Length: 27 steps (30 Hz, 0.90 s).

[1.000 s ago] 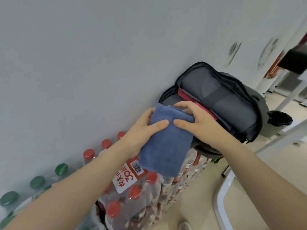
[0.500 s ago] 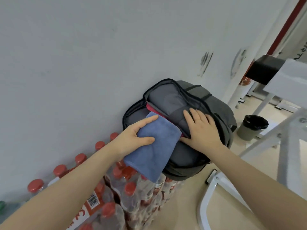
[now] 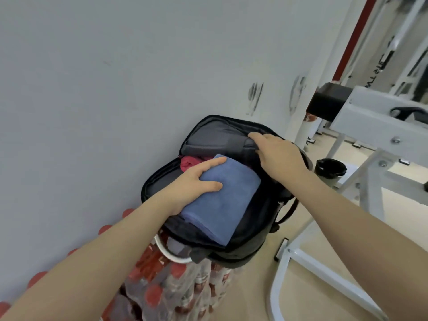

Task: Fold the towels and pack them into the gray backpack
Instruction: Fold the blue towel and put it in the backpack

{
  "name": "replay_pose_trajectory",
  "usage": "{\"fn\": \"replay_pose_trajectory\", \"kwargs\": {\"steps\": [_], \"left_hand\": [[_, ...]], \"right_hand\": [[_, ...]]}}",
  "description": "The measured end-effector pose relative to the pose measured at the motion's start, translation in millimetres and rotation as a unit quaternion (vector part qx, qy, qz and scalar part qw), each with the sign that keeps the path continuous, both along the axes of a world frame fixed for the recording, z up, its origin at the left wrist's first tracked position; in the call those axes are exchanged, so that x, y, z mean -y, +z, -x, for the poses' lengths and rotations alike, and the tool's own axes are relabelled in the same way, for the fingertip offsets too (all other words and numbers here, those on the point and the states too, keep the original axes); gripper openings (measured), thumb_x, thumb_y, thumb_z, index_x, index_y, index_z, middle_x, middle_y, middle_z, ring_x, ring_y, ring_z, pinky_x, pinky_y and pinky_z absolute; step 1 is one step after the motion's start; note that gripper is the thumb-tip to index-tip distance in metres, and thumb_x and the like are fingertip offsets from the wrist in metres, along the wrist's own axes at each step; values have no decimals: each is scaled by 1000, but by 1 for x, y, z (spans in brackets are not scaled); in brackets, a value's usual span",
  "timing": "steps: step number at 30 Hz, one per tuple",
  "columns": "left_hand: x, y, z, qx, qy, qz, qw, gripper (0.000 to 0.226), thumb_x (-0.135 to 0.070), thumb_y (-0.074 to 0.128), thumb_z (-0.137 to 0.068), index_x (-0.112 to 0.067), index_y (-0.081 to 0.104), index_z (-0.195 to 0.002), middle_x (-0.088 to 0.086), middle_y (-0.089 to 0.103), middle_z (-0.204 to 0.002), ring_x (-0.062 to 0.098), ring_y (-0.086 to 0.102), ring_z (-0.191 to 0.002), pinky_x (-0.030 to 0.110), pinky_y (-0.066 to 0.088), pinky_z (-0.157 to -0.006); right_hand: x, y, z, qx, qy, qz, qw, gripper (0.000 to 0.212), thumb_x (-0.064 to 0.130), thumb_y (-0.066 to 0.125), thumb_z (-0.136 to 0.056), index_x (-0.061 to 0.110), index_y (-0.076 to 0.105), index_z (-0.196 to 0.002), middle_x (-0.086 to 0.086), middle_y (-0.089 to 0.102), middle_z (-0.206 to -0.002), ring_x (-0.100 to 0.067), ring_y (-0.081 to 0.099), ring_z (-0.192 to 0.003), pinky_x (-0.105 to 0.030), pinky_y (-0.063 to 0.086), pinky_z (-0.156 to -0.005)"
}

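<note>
The gray backpack (image 3: 250, 246) lies unzipped on top of packs of bottles, against the wall. A folded blue towel (image 3: 222, 200) sits in its main compartment, its near end sticking out over the rim. My left hand (image 3: 194, 181) grips the towel's left edge, thumb on top and fingers under. A red towel (image 3: 190, 162) shows behind it inside the bag. My right hand (image 3: 275, 154) holds the backpack's open flap (image 3: 215, 137) back at its right edge.
Shrink-wrapped packs of red-capped bottles (image 3: 166, 295) stand under the bag along the grey wall. A white metal frame (image 3: 370, 172) stands to the right on the beige floor, with a black bin (image 3: 330, 170) behind it.
The blue towel has gone from outside the bag into the main compartment. My right hand moved from the bag's front up to the flap and pulled it wider.
</note>
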<state>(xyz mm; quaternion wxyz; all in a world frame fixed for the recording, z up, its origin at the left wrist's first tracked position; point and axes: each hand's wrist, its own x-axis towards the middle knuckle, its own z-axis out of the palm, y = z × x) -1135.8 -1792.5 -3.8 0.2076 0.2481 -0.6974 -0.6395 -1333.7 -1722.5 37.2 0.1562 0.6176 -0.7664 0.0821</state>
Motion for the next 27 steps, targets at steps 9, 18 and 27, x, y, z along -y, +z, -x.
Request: {"fn": "replay_pose_trajectory", "kwargs": {"steps": [9,18,27], "left_hand": [[-33,-19,54,231,102,600,759,52,-47,43,-86,-20,53,-128,15,57,-118,34,57,-101,38,48,-77],[-35,-52,45,267,-110,674,680,61,-56,31,-80,-24,54,-128,10,56,-132,27,57,-117,41,49,-91],[-43,-49,71,251,-66,587,767,58,-47,38,-83,-11,55,-125,18,56,-129,34,54,-118,43,45,-96]], "right_hand": [[-22,-12,10,-22,-9,25,999,52,7,41,-93,16,27,-143,-15,49,-126,-36,55,-101,-36,34,-60],[-30,-32,6,-30,7,62,998,56,1,61,-81,9,45,-134,-15,61,-112,-34,64,-85,-29,38,-49],[-37,-52,6,12,37,91,995,44,14,59,-78,8,58,-122,-12,67,-109,-32,67,-87,-34,55,-61]]}}
